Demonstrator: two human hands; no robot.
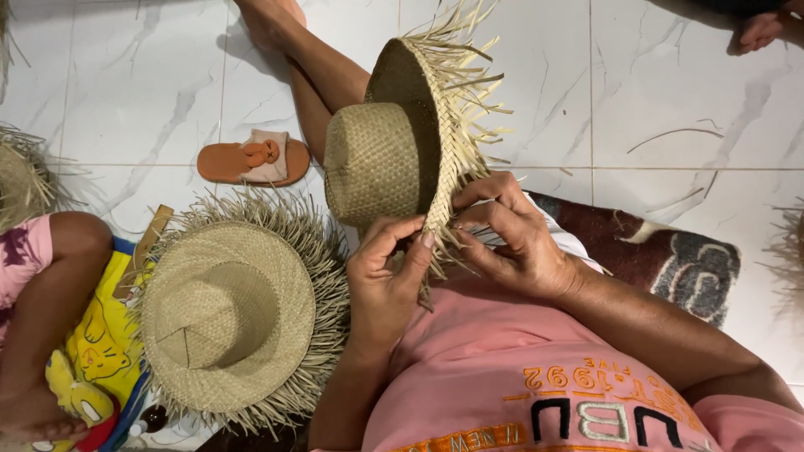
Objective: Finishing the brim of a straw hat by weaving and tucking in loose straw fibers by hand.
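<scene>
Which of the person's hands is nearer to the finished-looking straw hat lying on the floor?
Left. The left hand works the held hat's brim just right of the floor hat's fringe. The right hand pinches the same brim farther right, beyond the left hand.

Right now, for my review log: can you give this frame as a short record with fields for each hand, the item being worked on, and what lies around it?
left hand: pinches the brim edge of the straw hat
right hand: fingers on loose strands at the same edge
held hat: tilted on its side, brim fringe untrimmed
second hat: lies on the tiled floor, fringed
sandal: orange, on the floor
nearby: a child's leg, at left
</scene>
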